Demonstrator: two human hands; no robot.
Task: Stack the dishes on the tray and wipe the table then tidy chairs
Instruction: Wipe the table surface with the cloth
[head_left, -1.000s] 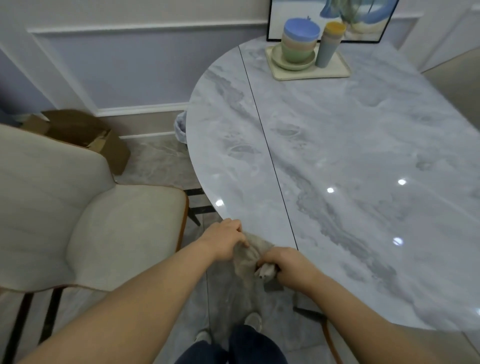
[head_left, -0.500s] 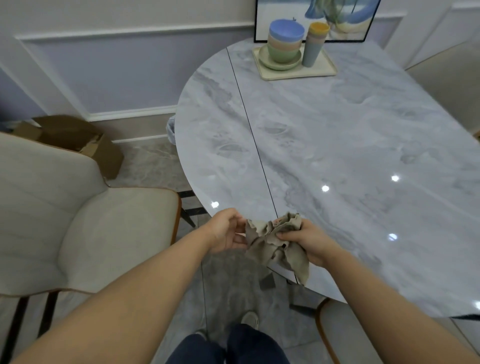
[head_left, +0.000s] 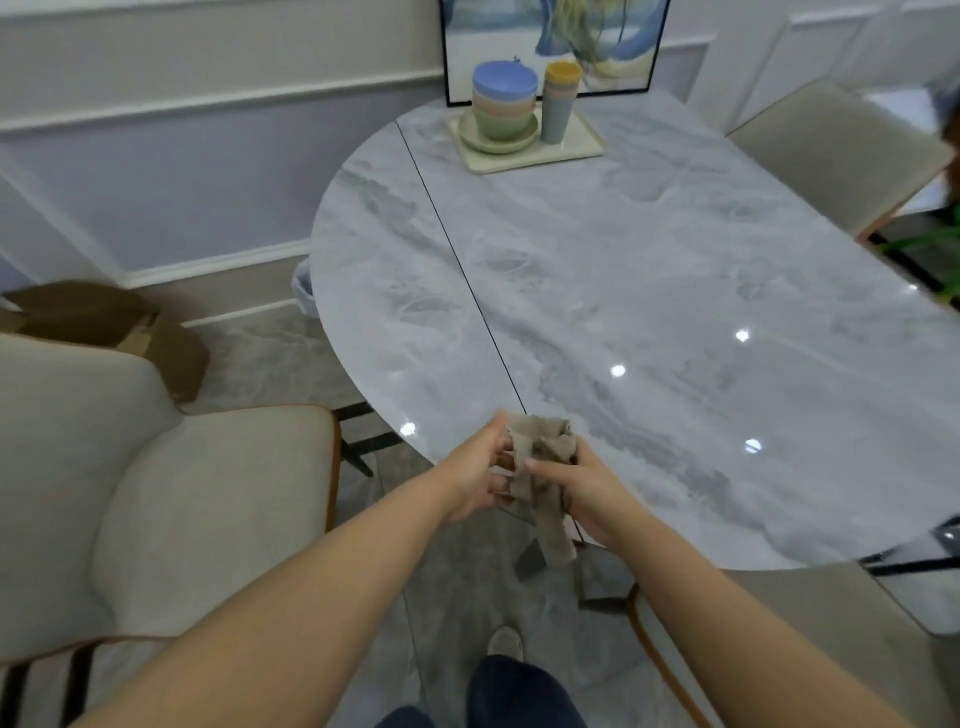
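Note:
A crumpled grey-beige cloth (head_left: 543, 457) is bunched between my two hands at the near edge of the marble table (head_left: 649, 291). My left hand (head_left: 475, 475) holds its left side with fingers curled into the folds. My right hand (head_left: 576, 480) pinches the right side, and a strip of cloth hangs down below it. At the far end of the table a cream tray (head_left: 582, 148) carries stacked coloured bowls (head_left: 504, 104) on a plate and a stack of cups (head_left: 560, 101).
A beige chair (head_left: 171, 499) stands to my left, pulled away from the table. Another chair (head_left: 826, 140) sits at the far right, and a third seat (head_left: 810, 639) is at the near right. A cardboard box (head_left: 98, 322) lies by the wall. A framed picture (head_left: 550, 41) leans behind the tray.
Both hands have lifted the cloth from below the table edge up to the edge and gathered it tighter. The view has shifted right and back.

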